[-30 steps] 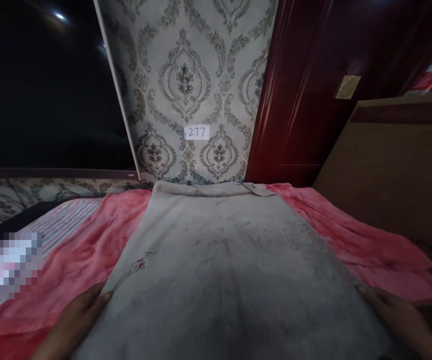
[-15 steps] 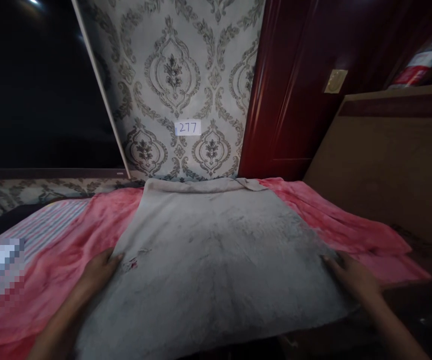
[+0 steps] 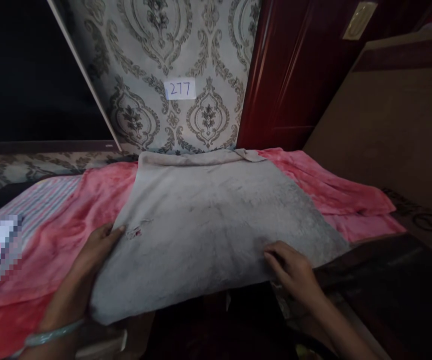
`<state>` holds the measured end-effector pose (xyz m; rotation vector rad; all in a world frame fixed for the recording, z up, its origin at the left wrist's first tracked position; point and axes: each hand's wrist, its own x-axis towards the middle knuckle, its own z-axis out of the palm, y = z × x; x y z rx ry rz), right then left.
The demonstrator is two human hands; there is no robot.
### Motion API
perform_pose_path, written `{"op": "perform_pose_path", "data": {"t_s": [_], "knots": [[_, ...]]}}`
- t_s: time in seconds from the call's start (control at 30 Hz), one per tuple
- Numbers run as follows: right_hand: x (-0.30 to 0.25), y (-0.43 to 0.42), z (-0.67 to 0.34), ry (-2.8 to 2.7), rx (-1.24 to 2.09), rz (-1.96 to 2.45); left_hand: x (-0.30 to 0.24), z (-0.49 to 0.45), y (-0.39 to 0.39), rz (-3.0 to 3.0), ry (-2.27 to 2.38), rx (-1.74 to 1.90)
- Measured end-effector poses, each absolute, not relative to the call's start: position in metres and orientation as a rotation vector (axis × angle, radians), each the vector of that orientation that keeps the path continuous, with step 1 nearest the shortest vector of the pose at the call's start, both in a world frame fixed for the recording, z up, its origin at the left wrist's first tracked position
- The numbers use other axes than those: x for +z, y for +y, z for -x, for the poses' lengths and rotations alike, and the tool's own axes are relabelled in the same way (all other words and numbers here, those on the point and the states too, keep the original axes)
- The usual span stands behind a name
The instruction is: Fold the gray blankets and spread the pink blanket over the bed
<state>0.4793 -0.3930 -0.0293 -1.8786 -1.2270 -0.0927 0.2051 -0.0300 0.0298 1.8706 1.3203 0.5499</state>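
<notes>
A grey plush towel (image 3: 200,210) lies spread out, its far edge folded over and a small dark-red mark near its left side. My left hand (image 3: 97,247), with a pale bangle on the wrist, grips the towel's left edge, thumb on top and the other fingers hidden beneath. Over the towel's near right part is my right hand (image 3: 293,267), fingers loosely curled and thumb slightly apart, with nothing seen in it. Whether its fingertips touch the towel is hard to tell.
Beneath the towel is a pink blanket (image 3: 103,195), with a striped cloth (image 3: 46,200) at its left. A dark screen (image 3: 31,75) stands at back left, a large cardboard box (image 3: 399,135) at right. Behind are patterned wallpaper with a "277" label (image 3: 180,89) and a dark-red panel (image 3: 287,65).
My right hand has let go of the towel's right edge and moved left over the towel. My left hand stays on the left edge. The view has tilted downward.
</notes>
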Motion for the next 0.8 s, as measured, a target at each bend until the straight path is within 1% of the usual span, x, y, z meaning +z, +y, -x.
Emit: {"op": "perform_pose_path", "data": {"t_s": [0.13,0.3,0.37,0.6,0.8], "knots": [[-0.029,-0.344,-0.471,-1.347,-0.021,1.856,0.035,-0.2,-0.038,-1.701,1.247,0.568],[-0.04,-0.304,-0.466,-1.215,-0.022,2.16,0.05,-0.189,-0.066,-1.362,1.117,0.631],[-0.038,-0.293,-0.471,-1.144,-0.041,2.206,0.055,-0.183,-0.078,-1.28,1.104,0.657],[-0.035,-0.268,-0.483,-1.131,-0.142,2.101,0.06,-0.169,-0.111,-1.026,1.164,0.675],[-0.039,-0.266,-0.487,-1.115,-0.179,2.095,0.06,-0.169,-0.119,-0.873,1.143,0.703]]}}
